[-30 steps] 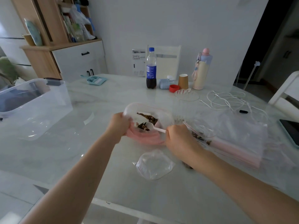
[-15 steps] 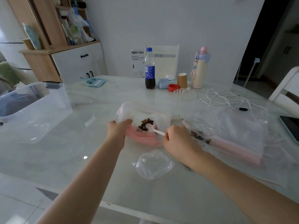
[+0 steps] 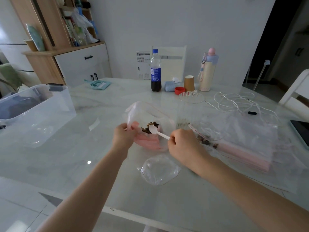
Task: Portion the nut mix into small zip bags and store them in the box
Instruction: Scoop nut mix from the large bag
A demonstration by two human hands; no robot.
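Both our hands are busy: our left hand (image 3: 124, 136) pinches the near-left lip of the small bag (image 3: 147, 124), holding its mouth open and tilted toward us, while our right hand (image 3: 182, 144) curls round the handle of the white spoon (image 3: 157, 131). Its bowl sits just at the bag's mouth, over the nuts (image 3: 149, 127) already inside, with the handle running back and right to our fist. We judge this to be mid-portioning, so the next scoop depends on one relation: the supply bag (image 3: 207, 138) lies flat just right of our right hand, its mouth facing left, so the spoon only has to swing right. Our right hand is clearly the nearer one. The box (image 3: 36, 113) stands well apart on the far left of the table (image 3: 83, 164), closer to our left hand.
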